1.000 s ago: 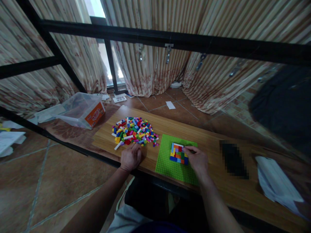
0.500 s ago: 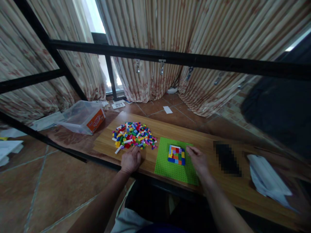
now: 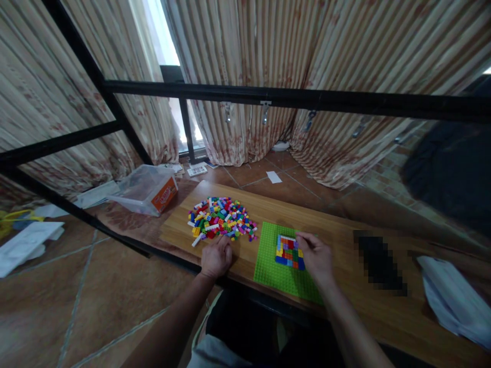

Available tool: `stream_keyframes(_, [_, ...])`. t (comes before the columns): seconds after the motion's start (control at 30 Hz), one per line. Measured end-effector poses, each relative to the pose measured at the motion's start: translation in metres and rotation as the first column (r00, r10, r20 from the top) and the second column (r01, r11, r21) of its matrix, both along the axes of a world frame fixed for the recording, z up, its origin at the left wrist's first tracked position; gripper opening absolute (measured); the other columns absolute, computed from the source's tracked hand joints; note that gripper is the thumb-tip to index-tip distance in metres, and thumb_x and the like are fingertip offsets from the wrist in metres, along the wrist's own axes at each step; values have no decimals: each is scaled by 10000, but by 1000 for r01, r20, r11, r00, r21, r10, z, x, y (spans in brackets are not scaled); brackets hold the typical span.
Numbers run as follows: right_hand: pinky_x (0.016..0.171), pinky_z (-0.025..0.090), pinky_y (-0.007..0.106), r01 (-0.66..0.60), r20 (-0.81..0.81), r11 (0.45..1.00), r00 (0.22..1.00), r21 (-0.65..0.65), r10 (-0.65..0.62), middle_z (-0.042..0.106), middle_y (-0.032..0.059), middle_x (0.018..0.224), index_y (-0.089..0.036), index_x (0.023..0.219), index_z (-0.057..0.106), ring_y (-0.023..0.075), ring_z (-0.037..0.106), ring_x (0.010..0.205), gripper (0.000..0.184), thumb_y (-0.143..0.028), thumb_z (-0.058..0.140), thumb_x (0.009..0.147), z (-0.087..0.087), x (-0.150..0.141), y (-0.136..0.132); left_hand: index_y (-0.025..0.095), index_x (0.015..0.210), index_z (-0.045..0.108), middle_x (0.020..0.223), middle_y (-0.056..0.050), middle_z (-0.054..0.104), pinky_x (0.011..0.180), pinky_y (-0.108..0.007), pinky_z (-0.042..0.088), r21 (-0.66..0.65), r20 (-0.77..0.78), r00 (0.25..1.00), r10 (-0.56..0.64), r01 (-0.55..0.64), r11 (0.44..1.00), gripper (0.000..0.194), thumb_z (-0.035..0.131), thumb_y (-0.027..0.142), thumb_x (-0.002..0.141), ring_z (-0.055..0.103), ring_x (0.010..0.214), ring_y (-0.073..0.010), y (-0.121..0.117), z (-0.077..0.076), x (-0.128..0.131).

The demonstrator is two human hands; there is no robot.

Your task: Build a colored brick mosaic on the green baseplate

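On a bright green baseplate [image 3: 268, 266] sits a flat, multicoloured patch of toy building bricks [image 3: 287, 254], with a blue row along its near side. My right hand [image 3: 317, 255] is at the patch's upper right corner, thumb and fingers pinched together. Whatever is between those fingertips is too small or hidden to name. My left hand [image 3: 217, 257] rests, fingers curled in, on the table's front edge beside a pile of loose bricks [image 3: 226, 217]. Its fingertips face away from me, and no brick shows in it.
The bricks and baseplate lie on a narrow wooden table [image 3: 337, 240]. A clear plastic tub [image 3: 141, 191] with an orange label stands left of it. A blurred dark object [image 3: 379, 260] and a whitish bag [image 3: 452, 296] lie at right. A black metal rail [image 3: 238, 94] crosses beyond.
The view has shifted, so everything sits farther right in it. My right hand has moved left, in over the brick patch's upper right corner. My left hand stays by the pile.
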State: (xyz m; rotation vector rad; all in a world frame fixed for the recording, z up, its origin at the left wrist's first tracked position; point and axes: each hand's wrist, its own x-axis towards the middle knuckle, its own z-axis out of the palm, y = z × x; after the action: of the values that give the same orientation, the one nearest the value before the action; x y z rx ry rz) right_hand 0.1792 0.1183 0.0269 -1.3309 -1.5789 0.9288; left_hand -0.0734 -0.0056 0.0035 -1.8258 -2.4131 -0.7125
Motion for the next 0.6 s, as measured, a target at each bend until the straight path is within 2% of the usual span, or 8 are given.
stream_keyframes(0.1, [723,485,330,-151,128,988,981,19,147,712,69,887,-189,925,697,193,633,759,335,-436,506,802,5,-26,-6,207,811,555,776,-26,618,651,-254,416,16,13,1000,-9,8,1000,154,410,172,846,591,719,-159,-1,0,1])
stream_keyframes(0.23, [773,471,323,-320,331,944,902,78,278,691,47,941,-226,964,687,178,621,800,280,-347,467,839,7,-58,-7,207,808,546,780,-29,617,645,-254,421,16,37,999,-30,30,999,146,410,173,848,589,719,-158,-1,-1,0])
stream_keyframes(0.43, [850,438,322,-480,511,864,786,152,347,660,57,957,-230,1021,671,197,594,913,260,-240,470,858,6,-102,-2,204,827,535,794,-34,608,657,-258,434,21,34,998,-60,60,998,148,393,178,857,583,723,-157,-2,-3,0])
stream_keyframes(0.6, [864,415,322,-560,608,808,710,181,356,627,71,957,-224,1026,669,217,560,948,237,-238,484,878,5,-123,-4,204,808,531,793,-38,603,645,-257,433,35,39,996,-78,76,996,156,386,183,863,579,725,-157,-2,-2,0])
